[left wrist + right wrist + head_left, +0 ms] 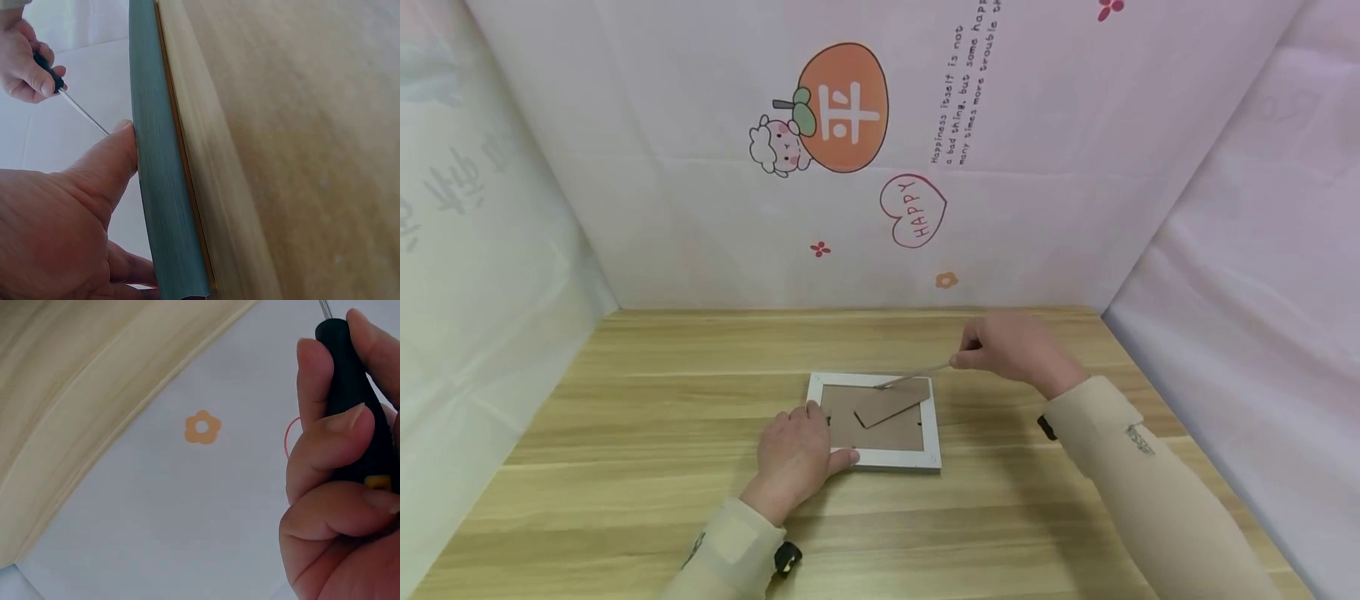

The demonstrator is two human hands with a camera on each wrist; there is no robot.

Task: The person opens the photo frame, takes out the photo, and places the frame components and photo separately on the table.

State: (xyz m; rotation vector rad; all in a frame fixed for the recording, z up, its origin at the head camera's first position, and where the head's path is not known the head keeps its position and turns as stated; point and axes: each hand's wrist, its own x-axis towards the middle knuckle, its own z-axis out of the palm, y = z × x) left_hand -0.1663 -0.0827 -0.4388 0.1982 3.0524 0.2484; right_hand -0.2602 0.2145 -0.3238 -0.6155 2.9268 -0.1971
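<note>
A white-rimmed picture frame point(931, 433) lies face down on the table, its brown backing board point(842, 408) and slanting easel leg point(895, 402) facing up. My left hand point(795, 454) grips its near left corner, fingertips at the left rim and thumb along the near rim. In the left wrist view the thumb bears on the frame's grey-green side point(165, 150). My right hand point(1011, 350), raised right of the frame, holds a screwdriver point(350, 381) by its dark handle. The thin shaft point(917, 374) slopes down to the left, its tip at the backing board's far edge.
The wood-grain table point(647, 433) extends on both sides of the frame. A white printed cloth point(715, 233) rises behind the table, with more cloth at the left and right sides.
</note>
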